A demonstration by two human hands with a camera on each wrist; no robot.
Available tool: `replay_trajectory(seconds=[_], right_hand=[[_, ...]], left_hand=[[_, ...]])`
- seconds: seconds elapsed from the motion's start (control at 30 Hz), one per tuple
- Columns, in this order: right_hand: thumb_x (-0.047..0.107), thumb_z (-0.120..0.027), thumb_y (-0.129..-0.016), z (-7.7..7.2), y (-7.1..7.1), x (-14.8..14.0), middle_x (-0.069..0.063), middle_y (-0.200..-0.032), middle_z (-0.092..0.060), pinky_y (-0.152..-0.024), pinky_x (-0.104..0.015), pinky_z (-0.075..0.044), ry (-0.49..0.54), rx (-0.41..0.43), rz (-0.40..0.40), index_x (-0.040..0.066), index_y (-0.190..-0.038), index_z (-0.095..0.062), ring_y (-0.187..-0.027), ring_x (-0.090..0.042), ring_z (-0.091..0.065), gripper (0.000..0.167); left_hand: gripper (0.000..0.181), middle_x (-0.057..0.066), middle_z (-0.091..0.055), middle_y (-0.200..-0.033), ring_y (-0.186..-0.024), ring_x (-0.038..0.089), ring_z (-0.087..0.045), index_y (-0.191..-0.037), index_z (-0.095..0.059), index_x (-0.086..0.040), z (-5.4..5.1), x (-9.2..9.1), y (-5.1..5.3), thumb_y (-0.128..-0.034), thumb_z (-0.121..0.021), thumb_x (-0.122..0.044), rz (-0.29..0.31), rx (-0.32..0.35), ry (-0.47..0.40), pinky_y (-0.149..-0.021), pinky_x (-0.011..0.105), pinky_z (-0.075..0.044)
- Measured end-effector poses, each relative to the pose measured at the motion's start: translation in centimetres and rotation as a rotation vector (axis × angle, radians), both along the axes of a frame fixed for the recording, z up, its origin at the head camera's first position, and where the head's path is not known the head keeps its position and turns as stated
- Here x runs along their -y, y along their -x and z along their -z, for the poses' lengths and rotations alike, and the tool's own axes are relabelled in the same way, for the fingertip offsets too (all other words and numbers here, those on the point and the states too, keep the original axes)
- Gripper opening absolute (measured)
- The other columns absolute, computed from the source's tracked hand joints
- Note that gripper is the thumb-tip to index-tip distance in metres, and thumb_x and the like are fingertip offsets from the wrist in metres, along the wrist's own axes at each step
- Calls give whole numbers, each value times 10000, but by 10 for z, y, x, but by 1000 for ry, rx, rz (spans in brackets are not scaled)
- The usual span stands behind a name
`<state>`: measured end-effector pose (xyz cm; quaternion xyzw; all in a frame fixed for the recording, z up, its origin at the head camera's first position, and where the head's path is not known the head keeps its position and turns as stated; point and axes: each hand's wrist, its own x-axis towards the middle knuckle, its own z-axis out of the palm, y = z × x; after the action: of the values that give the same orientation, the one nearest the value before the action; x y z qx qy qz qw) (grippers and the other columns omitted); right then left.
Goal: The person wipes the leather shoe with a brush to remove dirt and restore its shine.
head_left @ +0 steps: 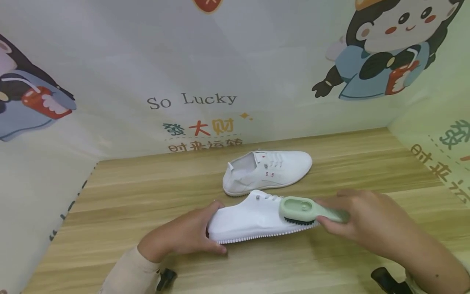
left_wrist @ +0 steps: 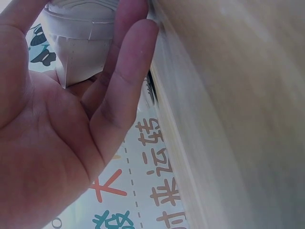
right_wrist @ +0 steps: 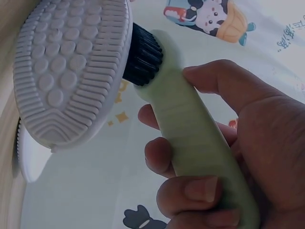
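The left hand (head_left: 187, 232) grips a white shoe (head_left: 246, 218) by its heel, thumb low by the sole and fingers behind. In the left wrist view that hand (left_wrist: 62, 129) curves around the shoe's heel (left_wrist: 83, 52). The right hand (head_left: 371, 224) holds a green brush (head_left: 299, 208) by its handle, dark bristles against the toe part of the shoe. In the right wrist view the fingers of the right hand (right_wrist: 257, 138) wrap the handle (right_wrist: 195, 138), and the bristles (right_wrist: 144, 55) meet the edge beside the studded sole (right_wrist: 71, 67).
A second white shoe (head_left: 271, 171) lies just behind the held one on the wooden table (head_left: 147, 183), toe to the right. Printed sheets (head_left: 121, 81) with cartoon figures and lettering stand behind and at both sides. Black objects (head_left: 389, 279) show near both forearms.
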<state>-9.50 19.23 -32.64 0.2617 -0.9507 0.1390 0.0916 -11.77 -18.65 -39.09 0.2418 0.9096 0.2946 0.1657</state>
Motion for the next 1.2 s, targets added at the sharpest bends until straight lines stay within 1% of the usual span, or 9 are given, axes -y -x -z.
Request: replay_trajectory(seconds=[0.27, 0.37, 0.5, 0.63, 0.73, 0.8, 0.93, 1.07, 1.2], right_hand=[[413, -773, -840, 1, 1, 7, -42, -988, -755, -614, -381, -536, 11, -7, -4, 228, -1143, -765, -748, -137, -659, 355], [398, -772, -843, 4, 1, 10, -39, -978, -751, -602, -356, -524, 21, -25, -16, 228, -1153, -761, -715, -107, -628, 354], [364, -775, -842, 10, 2, 15, -34, -977, -751, -596, -350, -528, 44, -65, -51, 220, -1156, -758, -710, -100, -634, 346], [345, -784, -834, 15, 1, 23, -53, -996, -759, -636, -402, -570, 61, -117, -76, 211, -1149, -761, -799, -200, -720, 343], [357, -785, -830, 18, -2, 29, -51, -980, -760, -620, -402, -569, 50, -154, -71, 226, -1153, -760, -801, -218, -729, 349], [368, -785, -825, 20, -4, 33, -35, -941, -752, -573, -355, -543, 32, -186, -66, 235, -1154, -760, -719, -166, -699, 355], [385, -787, -812, 25, -6, 40, -4, -876, -717, -491, -261, -440, 3, -248, -82, 242, -1157, -757, -587, -63, -576, 374], [397, -788, -808, 28, -7, 43, -5, -857, -698, -470, -240, -402, -7, -293, -92, 246, -1163, -753, -551, -45, -534, 388], [424, -778, -819, 31, -7, 50, 19, -798, -648, -460, -217, -356, -11, -312, -111, 250, -1175, -747, -522, -18, -442, 398]], left_hand=[[756, -83, -621, -1026, -897, 84, -594, -1289, -447, -220, -2, 0, 1, -708, -891, -410, 0, 0, -4, -828, 274, -476], [765, -83, -621, -1037, -907, 84, -594, -1300, -445, -220, -2, 0, 1, -708, -892, -407, -4, 7, -8, -838, 277, -476], [774, -81, -622, -1041, -911, 82, -595, -1307, -443, -219, -2, 0, 0, -707, -892, -410, -6, 8, -9, -841, 281, -478], [772, -84, -619, -1028, -901, 82, -594, -1304, -441, -215, -1, 0, 0, -708, -892, -411, -2, 0, -6, -833, 277, -479], [766, -82, -616, -1021, -892, 85, -593, -1296, -442, -210, -1, 0, 0, -708, -893, -404, 5, -6, -5, -825, 274, -479], [758, -87, -615, -1018, -888, 84, -594, -1291, -443, -214, -1, 0, 0, -709, -893, -398, 9, -6, -5, -822, 270, -479], [749, -91, -615, -1018, -885, 83, -595, -1286, -447, -214, -1, 0, 0, -710, -895, -383, 17, -9, -9, -818, 267, -479], [748, -96, -618, -1018, -880, 76, -596, -1290, -448, -217, -1, -1, 0, -711, -894, -380, 20, -11, -9, -813, 262, -482], [744, -83, -625, -1023, -879, 77, -599, -1288, -454, -199, -1, -2, 0, -714, -893, -377, 29, -17, -14, -812, 263, -484]])
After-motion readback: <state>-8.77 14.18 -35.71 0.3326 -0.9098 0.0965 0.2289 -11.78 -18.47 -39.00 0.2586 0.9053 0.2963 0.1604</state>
